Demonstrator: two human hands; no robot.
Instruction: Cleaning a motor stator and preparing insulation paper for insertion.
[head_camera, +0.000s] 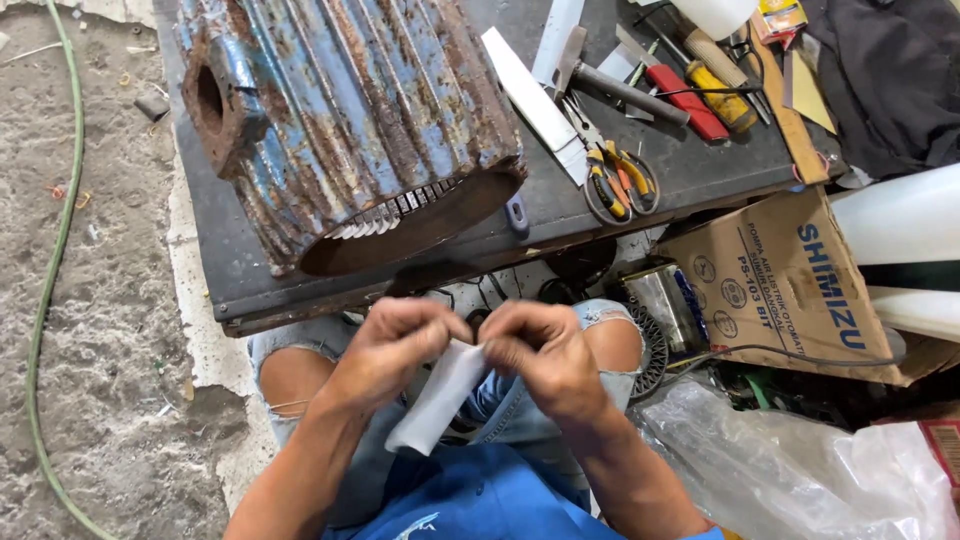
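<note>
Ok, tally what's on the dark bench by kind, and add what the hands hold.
Rusty blue ribbed motor housing: 1
Scissors with yellow-and-orange handles: 1
Red-handled tool: 1
Yellow-handled tool: 1
Loose white strips on the bench: 2
White strip pinched by left hand and right hand: 1
Total: 7

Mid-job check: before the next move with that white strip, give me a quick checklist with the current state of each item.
1. Left hand gripping the white strip: ok, fingers pinch its upper end.
2. Right hand on the strip: ok, pinching the same end.
3. Strip free of snags: ok, lower end hangs loose over the lap.
4. Rusty motor housing steady on the bench: ok, lying on its side, open end toward the person.
5. Scissors within reach: ok, on the bench by the housing.
6. Strip cut to fit: cannot tell.
</note>
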